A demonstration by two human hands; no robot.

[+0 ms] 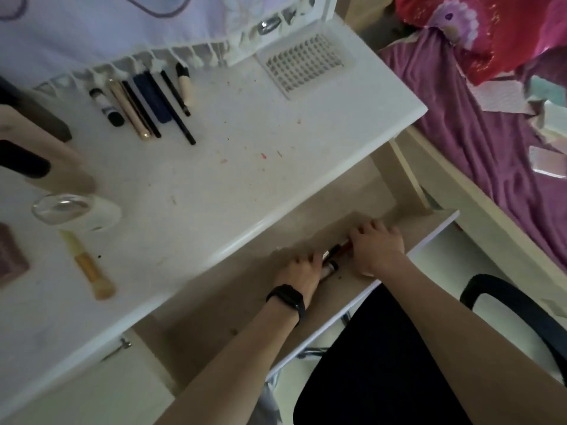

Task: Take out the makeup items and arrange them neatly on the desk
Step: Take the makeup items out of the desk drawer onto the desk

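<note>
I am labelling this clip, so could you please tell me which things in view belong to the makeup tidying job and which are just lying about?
Belonging to the job:
- row of pencils and tubes on the desk
- gold-handled brush
- small tubes in the open drawer, between left hand and right hand

Just lying about:
- white grid tray
- purple bedding
- black chair

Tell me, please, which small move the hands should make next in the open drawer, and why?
Probably close both hands on the small dark tubes and lift them out. The left hand and right hand already bracket them in the beige open drawer, while the row of pencils and tubes on the white desk has space beside it.
</note>
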